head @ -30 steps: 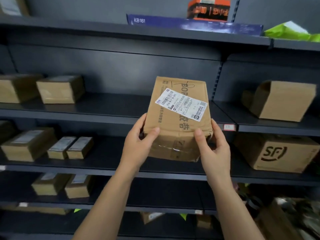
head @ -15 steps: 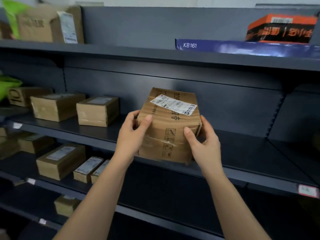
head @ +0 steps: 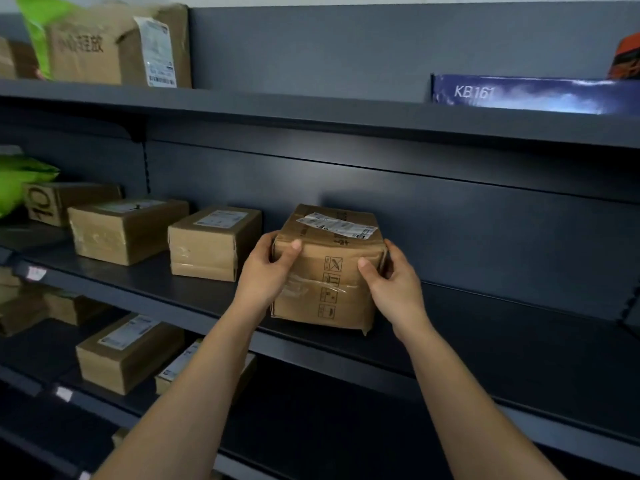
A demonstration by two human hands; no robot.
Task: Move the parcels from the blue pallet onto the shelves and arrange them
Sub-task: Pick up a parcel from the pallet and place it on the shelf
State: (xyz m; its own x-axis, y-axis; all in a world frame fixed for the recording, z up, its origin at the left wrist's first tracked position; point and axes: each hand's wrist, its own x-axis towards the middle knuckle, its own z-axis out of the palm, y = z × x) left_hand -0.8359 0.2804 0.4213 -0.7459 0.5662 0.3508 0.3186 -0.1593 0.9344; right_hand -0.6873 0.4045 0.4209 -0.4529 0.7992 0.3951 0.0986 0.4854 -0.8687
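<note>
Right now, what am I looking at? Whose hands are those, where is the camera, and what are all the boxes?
There is no machine, just a person. The camera sits on their head and looks forward and down, so you see their arms. The left hand and the right hand grip a brown parcel by its sides; a white label is on top. It is at the front of a dark grey shelf, resting or nearly so; I cannot tell which. To its left on that shelf stands the nearest box, with more beyond. On the shelf above lies a blue box marked KB161.
</note>
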